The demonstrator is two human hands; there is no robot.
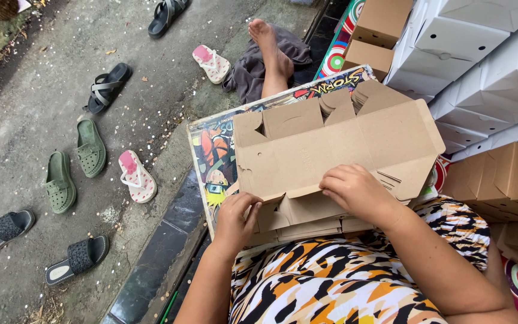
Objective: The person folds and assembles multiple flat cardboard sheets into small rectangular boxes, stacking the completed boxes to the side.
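Sitting at a paved edge, the person holds a flat die-cut cardboard box blank [337, 150] over the lap; its long axis runs left to right across the view, slightly tilted up on the right, with the notched flaps pointing away from the body and the lower flaps pointing toward it. Right of the blank rises a stack of white folded boxes [481, 54], with brown folded boxes [505, 180] below them and two more brown boxes [379, 36] further back. Under the blank lies a comic-style printed board [214, 156] carrying a pile of flat blanks [307, 225], touching the held one from beneath. Lap is covered by orange, black and white patterned cloth [331, 282]. Right hand [358, 192] rests on the lower edge of the blank, fingers curled and pressing down on the cardboard, thumb side hidden, so whether it pinches the edge cannot be told. Left hand [238, 219] is at the lower left corner, fingers bent around a small flap, gripping it. A bare foot [271, 48] lies ahead on a grey cloth [253, 69]. On the pavement to the left: green clogs [76, 165], black slides [43, 243], black strap sandals [108, 87], pink dotted flip-flops [136, 175].
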